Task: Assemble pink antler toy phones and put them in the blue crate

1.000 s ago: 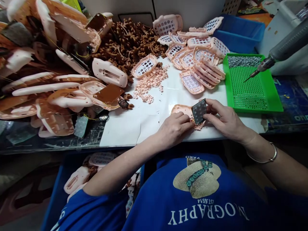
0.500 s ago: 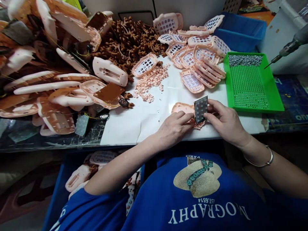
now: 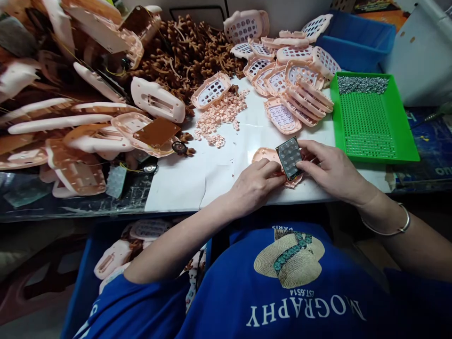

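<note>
My right hand [image 3: 334,172] pinches the right edge of a dark circuit board [image 3: 290,157] with a translucent keypad of raised bumps on its face. The board is tilted up above a pale pink plastic shell [image 3: 265,153] lying on the white work surface [image 3: 219,186]. Over the shell's near side, my left hand [image 3: 259,183] has its fingers curled together beside the board's lower left edge. What those fingertips grip is hidden. Much of the shell is covered by the board and my left hand.
A green tray [image 3: 402,136] with small metal screws [image 3: 362,85] stands to the right, before a blue bin [image 3: 356,40]. Pink grid-holed shells [image 3: 282,115] and small pink parts [image 3: 219,117] lie ahead. Brown parts [image 3: 190,52] and wired shell halves [image 3: 158,101] are heaped left.
The board has swung from nearly upright to leaning left, with its face turned more toward me. The power driver at the right has swung down and away from above the green tray.
</note>
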A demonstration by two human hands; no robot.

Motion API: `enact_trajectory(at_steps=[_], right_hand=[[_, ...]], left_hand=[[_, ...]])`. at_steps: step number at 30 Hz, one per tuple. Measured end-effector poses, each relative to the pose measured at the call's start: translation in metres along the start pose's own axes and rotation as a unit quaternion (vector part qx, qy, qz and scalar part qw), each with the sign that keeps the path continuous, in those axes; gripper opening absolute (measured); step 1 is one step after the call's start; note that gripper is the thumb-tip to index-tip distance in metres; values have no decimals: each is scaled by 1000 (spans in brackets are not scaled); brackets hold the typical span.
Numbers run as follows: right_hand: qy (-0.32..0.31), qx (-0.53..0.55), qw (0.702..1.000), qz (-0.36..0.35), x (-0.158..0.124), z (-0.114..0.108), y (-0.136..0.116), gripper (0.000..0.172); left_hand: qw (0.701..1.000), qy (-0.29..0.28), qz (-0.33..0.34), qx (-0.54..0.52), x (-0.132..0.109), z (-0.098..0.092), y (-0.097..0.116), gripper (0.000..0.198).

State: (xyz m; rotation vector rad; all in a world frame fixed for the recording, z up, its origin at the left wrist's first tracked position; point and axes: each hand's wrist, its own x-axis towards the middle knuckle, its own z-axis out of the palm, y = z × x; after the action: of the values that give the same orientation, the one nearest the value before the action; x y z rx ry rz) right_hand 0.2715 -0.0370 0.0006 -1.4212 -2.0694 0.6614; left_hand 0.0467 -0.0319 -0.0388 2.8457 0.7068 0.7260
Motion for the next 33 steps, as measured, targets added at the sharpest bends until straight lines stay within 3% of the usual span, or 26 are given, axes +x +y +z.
enact_trajectory(at_steps=[8,15,21,33], right_hand=[[-31,77,996,30,3,1,10,40],[-79,258,963,23,4,4,19,40],[-85,241,967,-1,5,5,21,40],[-41,85,995,-2,3,3,11,43]], left_hand=[[1000,-4,-2,0,0,-1,0,24],[1000,-2,-4,-3,0,-1,0,24],[1000,14,3,0,-1,1,-1,23],[1000,7,-4,1,-1,0,-1,25]])
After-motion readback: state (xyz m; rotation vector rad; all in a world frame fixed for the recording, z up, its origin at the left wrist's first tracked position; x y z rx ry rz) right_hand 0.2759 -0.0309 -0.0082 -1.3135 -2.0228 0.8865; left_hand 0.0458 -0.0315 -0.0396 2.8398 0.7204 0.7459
